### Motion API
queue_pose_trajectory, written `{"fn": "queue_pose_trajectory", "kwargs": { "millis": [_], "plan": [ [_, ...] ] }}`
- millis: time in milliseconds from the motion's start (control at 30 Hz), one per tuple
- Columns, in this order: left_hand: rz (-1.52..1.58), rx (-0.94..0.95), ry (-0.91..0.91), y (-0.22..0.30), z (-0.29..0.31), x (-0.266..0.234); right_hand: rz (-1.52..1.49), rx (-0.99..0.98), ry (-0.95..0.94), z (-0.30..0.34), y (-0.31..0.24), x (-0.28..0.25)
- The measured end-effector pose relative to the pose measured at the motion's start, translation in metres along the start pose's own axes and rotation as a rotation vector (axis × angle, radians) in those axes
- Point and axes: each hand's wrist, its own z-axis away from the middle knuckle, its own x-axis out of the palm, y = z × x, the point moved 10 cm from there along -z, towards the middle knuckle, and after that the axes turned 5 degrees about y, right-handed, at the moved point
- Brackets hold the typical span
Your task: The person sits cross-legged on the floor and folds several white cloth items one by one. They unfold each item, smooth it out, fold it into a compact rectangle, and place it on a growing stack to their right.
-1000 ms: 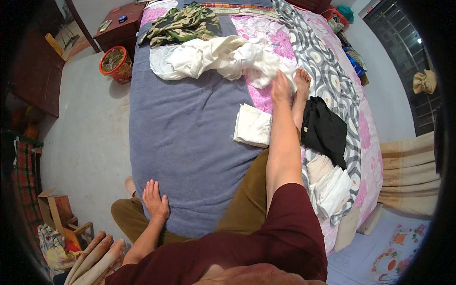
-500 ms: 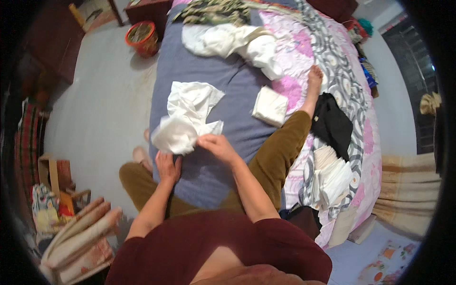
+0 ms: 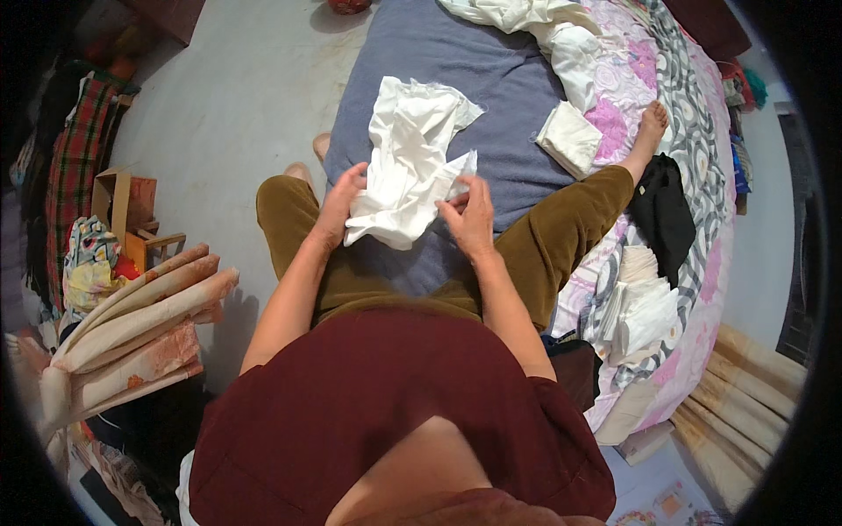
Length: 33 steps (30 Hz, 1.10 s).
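A crumpled white cloth (image 3: 408, 167) with frayed edges lies on the blue-grey bed cover between my legs. Along its left edge rests my left hand (image 3: 340, 209), fingers loosely stretched and touching the fabric. My right hand (image 3: 471, 217) has its thumb and fingers closed on the cloth's right edge, near a raised corner. Up and to the right, a neatly folded white cloth (image 3: 570, 140) lies beside my outstretched leg.
More white fabric (image 3: 570, 53) is heaped at the far side. Past my right leg are a black garment (image 3: 668, 210) and a pile of white cloths (image 3: 645, 316). Rolled fabric (image 3: 149, 324) stands at the left, near a cardboard box (image 3: 110, 197).
The white cloth has gone from bunched and partly lifted to spread flatter. My left hand has moved up along its left side, and my right hand is now at its right edge. The view has shifted.
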Motion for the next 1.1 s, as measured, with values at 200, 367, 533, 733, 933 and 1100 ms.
{"fn": "queue_pose_trajectory", "kwargs": {
  "millis": [200, 367, 533, 733, 933, 1100],
  "plan": [
    [-0.333, 0.045, 0.064, -0.020, 0.018, -0.005, 0.065, -0.132, -0.036, -0.025, 0.029, 0.004],
    [-0.130, 0.101, 0.160, 0.035, 0.036, -0.046, -0.105, 0.209, 0.279, -0.034, 0.067, -0.086],
    [-0.412, 0.228, 0.048, 0.051, 0.056, -0.028, -0.095, 0.031, 0.035, -0.033, 0.013, -0.027],
    [-1.073, 0.455, -0.145, 0.033, 0.101, 0.011, -0.125, 0.186, -0.228, -0.024, 0.042, 0.040],
    [-1.028, 0.747, 0.235, 0.040, 0.113, -0.025, -0.665, 0.193, 0.276, -0.050, 0.019, -0.064],
    [-0.882, 0.966, 0.555, 0.114, 0.127, -0.044, -0.702, -0.209, 0.583, -0.065, -0.042, -0.192]
  ]
}}
